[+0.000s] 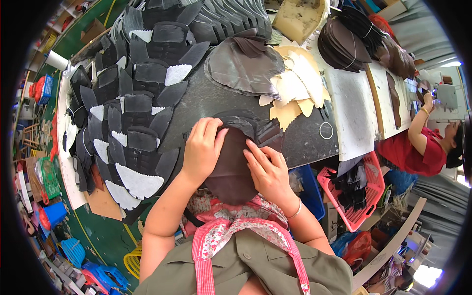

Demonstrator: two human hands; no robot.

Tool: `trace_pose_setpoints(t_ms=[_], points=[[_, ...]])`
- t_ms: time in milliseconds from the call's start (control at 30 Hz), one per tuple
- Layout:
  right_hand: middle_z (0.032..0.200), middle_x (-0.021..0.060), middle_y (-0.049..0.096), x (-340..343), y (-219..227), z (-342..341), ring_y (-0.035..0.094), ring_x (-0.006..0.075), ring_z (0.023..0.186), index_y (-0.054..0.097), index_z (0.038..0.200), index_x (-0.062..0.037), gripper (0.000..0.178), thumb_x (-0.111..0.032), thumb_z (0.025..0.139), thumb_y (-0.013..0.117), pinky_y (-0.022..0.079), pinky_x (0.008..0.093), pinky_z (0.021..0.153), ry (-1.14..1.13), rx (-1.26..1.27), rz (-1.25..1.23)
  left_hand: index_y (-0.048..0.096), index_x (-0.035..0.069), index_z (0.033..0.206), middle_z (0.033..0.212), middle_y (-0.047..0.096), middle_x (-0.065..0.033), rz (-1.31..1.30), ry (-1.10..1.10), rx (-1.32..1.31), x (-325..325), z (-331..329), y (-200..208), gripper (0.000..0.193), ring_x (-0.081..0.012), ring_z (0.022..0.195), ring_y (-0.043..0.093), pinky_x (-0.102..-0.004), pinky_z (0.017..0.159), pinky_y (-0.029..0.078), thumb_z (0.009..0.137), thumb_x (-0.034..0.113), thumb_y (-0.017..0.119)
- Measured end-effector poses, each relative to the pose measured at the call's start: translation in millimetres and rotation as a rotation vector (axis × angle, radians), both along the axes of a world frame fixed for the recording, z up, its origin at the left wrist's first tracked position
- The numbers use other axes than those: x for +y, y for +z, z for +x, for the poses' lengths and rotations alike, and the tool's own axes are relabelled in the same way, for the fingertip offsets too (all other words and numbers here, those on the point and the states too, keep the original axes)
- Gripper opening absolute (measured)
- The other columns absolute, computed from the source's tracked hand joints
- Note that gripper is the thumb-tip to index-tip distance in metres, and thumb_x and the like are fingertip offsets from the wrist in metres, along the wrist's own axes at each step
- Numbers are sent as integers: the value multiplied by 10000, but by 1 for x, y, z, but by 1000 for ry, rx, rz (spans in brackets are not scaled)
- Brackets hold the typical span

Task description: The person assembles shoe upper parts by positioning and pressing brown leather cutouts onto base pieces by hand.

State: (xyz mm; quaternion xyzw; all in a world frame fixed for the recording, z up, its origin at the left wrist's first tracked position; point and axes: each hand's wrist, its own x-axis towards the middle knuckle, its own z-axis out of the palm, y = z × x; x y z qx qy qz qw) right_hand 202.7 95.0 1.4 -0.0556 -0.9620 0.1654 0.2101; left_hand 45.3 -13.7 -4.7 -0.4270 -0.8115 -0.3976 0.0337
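A dark brown leather-like piece hangs over the near table edge in front of me. At its upper left, my left hand grips the edge, thumb on the brown surface and fingers bent over the black part behind. My right hand is closed on the right edge, fingertips pressing the surface; its thumb is mostly hidden. Behind the brown piece lies a black cut piece with layered edges. Farther back sits a stack of dark brown pieces. Cream pieces with zigzag edges lie beside that stack.
Rows of black shoe-upper pieces with white backing cover the table's left side. A thread cone stands at the far left. A pink basket holds black pieces at right. A co-worker in red sits at a sewing machine.
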Motion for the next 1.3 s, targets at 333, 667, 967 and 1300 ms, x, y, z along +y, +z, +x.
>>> trace_pose_setpoints(t_ms=[333,667,967,1300], points=[[1161,165,566,29,16,-22,533,316,854,582,983,25,271,19,712,599,453,382,796,176,-78,-332,401,-49,1280,1358,384,-208,-305,-320,157,-17,42,3,602,-334,1270,365,-441,1041,284,800,242,617],[962,154,601,66,27,-109,572,336,850,587,939,15,161,-28,787,617,461,378,754,97,113,-27,568,3,1039,1122,565,-156,-53,-235,343,-45,52,7,398,-311,1105,518,-404,919,399,738,226,703],[1229,248,450,-36,22,-26,461,373,1099,500,1117,105,503,-122,720,710,416,397,914,291,-141,-289,545,-9,929,861,565,-129,62,262,-214,-90,48,3,269,-278,780,560,-364,701,454,767,148,692],[1383,238,322,-59,11,-16,354,348,1233,431,1235,118,774,-433,735,645,314,406,1013,225,-312,36,589,9,916,885,515,-99,77,198,-164,-73,3,-2,189,-260,779,548,-346,695,452,774,100,674]])
